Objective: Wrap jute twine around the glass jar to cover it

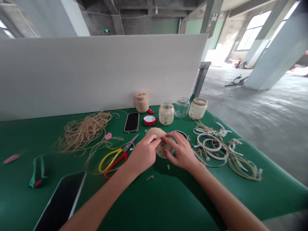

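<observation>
Between my hands a glass jar [156, 131] is held tilted, with tan twine or burlap covering part of it. My left hand [145, 152] grips its left side, fingers bent and pressed near the upper edge. From the right, my right hand [182, 149] closes around it, fingertips on the covering and thumb low against the jar. Much of the jar is hidden by the fingers. Open scissors [124, 149] with one yellow and one red handle lie just left of my left hand. A roll of tape [180, 134] shows partly behind my right hand.
Behind stand a twine spool [141, 102], a covered jar [166, 114], a bare glass jar [182, 107] and another covered jar [198, 109]. Loose twine [88, 130], phone [132, 122], red tape roll [149, 120], tablet [62, 200], cutter [38, 171] and white rings [211, 144] lie around.
</observation>
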A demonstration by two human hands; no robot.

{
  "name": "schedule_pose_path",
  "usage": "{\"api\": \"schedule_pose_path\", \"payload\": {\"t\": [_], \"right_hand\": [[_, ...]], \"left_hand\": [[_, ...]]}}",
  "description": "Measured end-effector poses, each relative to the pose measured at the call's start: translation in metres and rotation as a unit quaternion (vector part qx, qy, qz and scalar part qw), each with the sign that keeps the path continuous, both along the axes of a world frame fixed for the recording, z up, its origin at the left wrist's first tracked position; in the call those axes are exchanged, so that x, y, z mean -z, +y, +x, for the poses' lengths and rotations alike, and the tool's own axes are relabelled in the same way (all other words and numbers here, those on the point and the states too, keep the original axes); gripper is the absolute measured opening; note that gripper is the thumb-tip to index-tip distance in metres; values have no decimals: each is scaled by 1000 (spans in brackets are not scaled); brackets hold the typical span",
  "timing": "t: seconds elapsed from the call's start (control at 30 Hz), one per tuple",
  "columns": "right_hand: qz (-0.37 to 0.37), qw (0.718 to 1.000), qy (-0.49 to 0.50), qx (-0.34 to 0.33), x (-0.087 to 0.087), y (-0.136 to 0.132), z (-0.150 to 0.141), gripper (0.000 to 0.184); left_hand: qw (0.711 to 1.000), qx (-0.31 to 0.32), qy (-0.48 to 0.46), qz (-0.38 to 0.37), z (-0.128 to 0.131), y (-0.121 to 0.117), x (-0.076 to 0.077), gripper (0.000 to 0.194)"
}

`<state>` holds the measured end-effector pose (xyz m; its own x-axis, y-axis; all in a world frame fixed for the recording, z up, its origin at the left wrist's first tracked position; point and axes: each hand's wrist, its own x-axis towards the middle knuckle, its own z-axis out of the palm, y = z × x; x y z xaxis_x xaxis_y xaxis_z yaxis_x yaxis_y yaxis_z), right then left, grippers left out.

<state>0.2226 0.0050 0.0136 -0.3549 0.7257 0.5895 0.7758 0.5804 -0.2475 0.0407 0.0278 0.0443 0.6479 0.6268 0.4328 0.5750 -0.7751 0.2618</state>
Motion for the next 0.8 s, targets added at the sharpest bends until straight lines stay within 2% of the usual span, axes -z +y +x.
{"api": "schedule_pose_path", "payload": {"t": [0.33, 0.47, 0.57, 0.67, 0.73, 0.8], "right_hand": [[-1, 999, 39, 10, 2, -1, -1, 38], [-7, 999, 32, 5, 1, 0, 1, 44], [2, 1000, 17, 19, 0, 1, 0, 52], [-3, 999, 17, 43, 0, 2, 0, 49], [-11, 999, 16, 49, -1, 3, 1, 47], [-16, 999, 12, 51, -1, 4, 3, 46]], "left_hand": [[1000, 9, -19, 0, 1, 2, -2, 34], [1000, 12, -18, -21, 4, 4, -3, 36], [997, 22, -58, -51, 5, 6, -2, 39], [986, 49, -124, -98, 1, 7, -1, 43], [979, 37, -155, -128, -6, 7, 1, 43], [977, -5, -169, -133, -17, 7, 1, 39]]}}
